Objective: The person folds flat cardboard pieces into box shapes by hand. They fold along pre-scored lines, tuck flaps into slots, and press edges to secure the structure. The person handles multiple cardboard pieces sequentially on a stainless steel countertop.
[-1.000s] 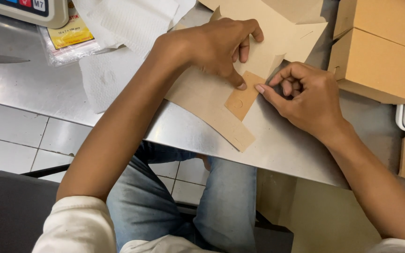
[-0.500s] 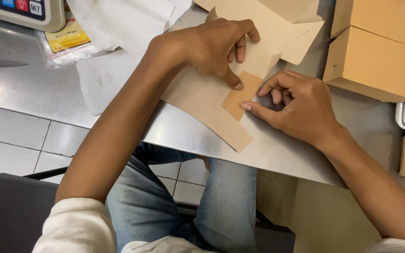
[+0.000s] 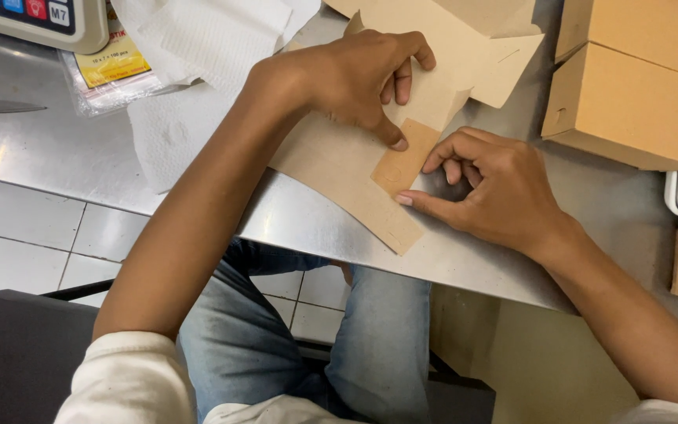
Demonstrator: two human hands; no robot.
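The left hand (image 3: 359,78) is pressing flat on an unfolded brown cardboard box blank (image 3: 339,161) lying on the steel tabletop (image 3: 64,157), its thumb pinning a small darker flap (image 3: 403,161). The right hand (image 3: 496,188) is resting half-curled beside that flap, thumb touching the flap's edge, apparently gripping nothing. Folded cardboard boxes (image 3: 637,78) are sitting near the right, white paper sheets (image 3: 205,39) at the left.

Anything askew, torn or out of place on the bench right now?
Only one thing: the flat brown cardboard box blank overhangs the steel table's front edge by one corner. The left hand presses it down; the right hand rests at its darker flap. No tears or spills show.
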